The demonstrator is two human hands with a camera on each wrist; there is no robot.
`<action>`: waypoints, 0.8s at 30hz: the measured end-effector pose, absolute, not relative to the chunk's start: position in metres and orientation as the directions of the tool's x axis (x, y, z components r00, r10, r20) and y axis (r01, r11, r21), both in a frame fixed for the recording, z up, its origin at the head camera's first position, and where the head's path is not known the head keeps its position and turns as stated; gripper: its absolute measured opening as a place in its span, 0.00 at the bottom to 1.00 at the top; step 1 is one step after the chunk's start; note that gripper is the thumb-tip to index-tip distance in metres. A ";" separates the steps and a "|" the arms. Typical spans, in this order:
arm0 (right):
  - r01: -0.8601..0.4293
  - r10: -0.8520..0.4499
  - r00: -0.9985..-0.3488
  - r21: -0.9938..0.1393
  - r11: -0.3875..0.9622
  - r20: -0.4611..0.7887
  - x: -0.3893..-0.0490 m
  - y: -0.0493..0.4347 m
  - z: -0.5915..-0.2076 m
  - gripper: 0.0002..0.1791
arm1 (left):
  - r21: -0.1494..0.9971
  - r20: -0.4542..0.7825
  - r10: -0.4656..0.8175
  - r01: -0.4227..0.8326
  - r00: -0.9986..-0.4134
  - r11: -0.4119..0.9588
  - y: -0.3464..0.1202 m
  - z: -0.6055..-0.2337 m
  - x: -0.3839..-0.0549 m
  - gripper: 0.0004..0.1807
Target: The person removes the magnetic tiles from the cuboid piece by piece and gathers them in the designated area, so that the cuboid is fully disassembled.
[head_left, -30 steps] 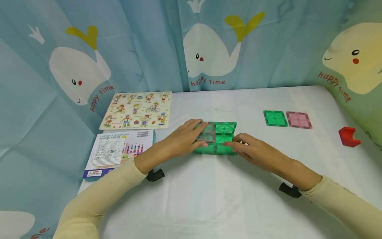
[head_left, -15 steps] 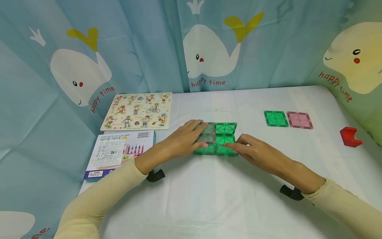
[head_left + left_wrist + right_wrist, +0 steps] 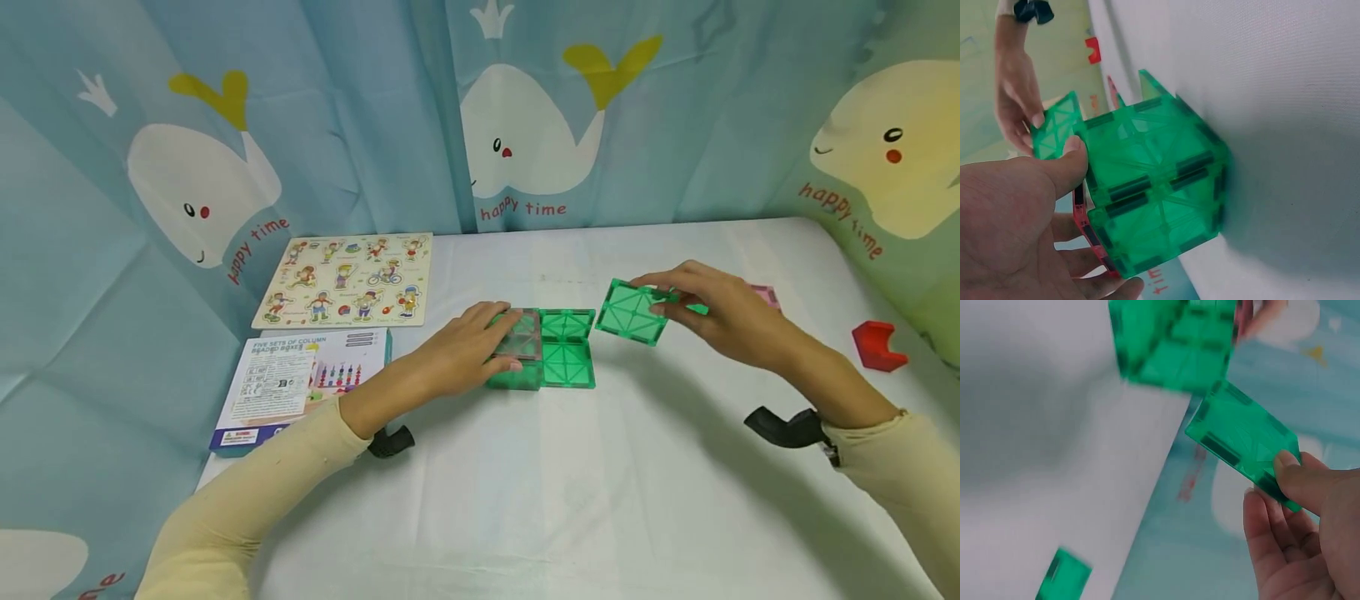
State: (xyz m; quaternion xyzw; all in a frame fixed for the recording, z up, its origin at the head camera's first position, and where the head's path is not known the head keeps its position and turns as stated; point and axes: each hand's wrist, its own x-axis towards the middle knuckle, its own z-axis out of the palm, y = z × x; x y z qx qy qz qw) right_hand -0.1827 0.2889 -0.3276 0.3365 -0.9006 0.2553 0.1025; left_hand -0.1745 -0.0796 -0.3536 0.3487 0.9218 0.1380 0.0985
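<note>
My left hand [image 3: 465, 350] holds a box of see-through green magnetic tiles [image 3: 516, 377] topped by a pink tile [image 3: 527, 335]. In the left wrist view its thumb [image 3: 1071, 161] lies on the box's upper edge, with the fingers past the pink tile. Joined to the right of the box are a flat green tile [image 3: 567, 367] and an upright green tile [image 3: 567, 323] behind it. My right hand [image 3: 726, 315] pinches one green magnetic tile [image 3: 628, 315] by its edge, tilted in the air. The tile and box are apart in the head view.
A green tile [image 3: 698, 308] and a pink tile [image 3: 767, 294] lie behind my right hand, partly hidden. Farther right sits a red block [image 3: 877, 346] with a notch. A picture puzzle board [image 3: 345, 282] and a printed box [image 3: 292, 383] lie at the left.
My right hand has lifted a green tile off the front right of the structure and carried it up and to the right. The left hand stays in place on the box.
</note>
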 end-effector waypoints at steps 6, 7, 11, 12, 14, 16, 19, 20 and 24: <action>-0.492 -0.473 -0.865 -0.458 0.740 0.167 -0.226 0.320 -0.336 0.24 | 0.321 -0.091 0.666 0.611 -0.740 0.723 -0.080 -0.353 -0.174 0.42; -0.466 -0.467 -0.875 -0.477 0.745 0.125 -0.233 0.323 -0.339 0.23 | 0.321 -0.096 0.664 0.608 -0.742 0.726 -0.080 -0.353 -0.174 0.42; -0.394 -0.466 -0.885 -0.538 0.746 0.001 -0.257 0.329 -0.349 0.22 | 0.324 -0.103 0.658 0.600 -0.746 0.731 -0.079 -0.353 -0.174 0.42; -0.386 -0.474 -0.880 -0.549 0.741 -0.020 -0.262 0.329 -0.351 0.22 | 0.324 -0.104 0.658 0.600 -0.746 0.732 -0.079 -0.353 -0.174 0.42; -0.388 -0.496 -0.867 -0.556 0.735 -0.051 -0.271 0.328 -0.356 0.22 | 0.324 -0.104 0.657 0.599 -0.747 0.732 -0.079 -0.354 -0.174 0.43; -0.389 -0.513 -0.854 -0.556 0.735 -0.080 -0.279 0.326 -0.359 0.22 | 0.324 -0.102 0.656 0.599 -0.748 0.733 -0.079 -0.354 -0.174 0.43; -0.381 -0.517 -0.849 -0.548 0.745 -0.111 -0.288 0.323 -0.364 0.22 | 0.325 -0.103 0.655 0.597 -0.749 0.734 -0.079 -0.354 -0.173 0.43; -0.377 -0.516 -0.848 -0.550 0.746 -0.118 -0.290 0.323 -0.365 0.22 | 0.326 -0.103 0.654 0.596 -0.749 0.734 -0.079 -0.354 -0.173 0.42; -0.346 -0.509 -0.847 -0.571 0.745 -0.152 -0.297 0.321 -0.371 0.22 | 0.327 -0.103 0.655 0.596 -0.749 0.733 -0.079 -0.354 -0.174 0.42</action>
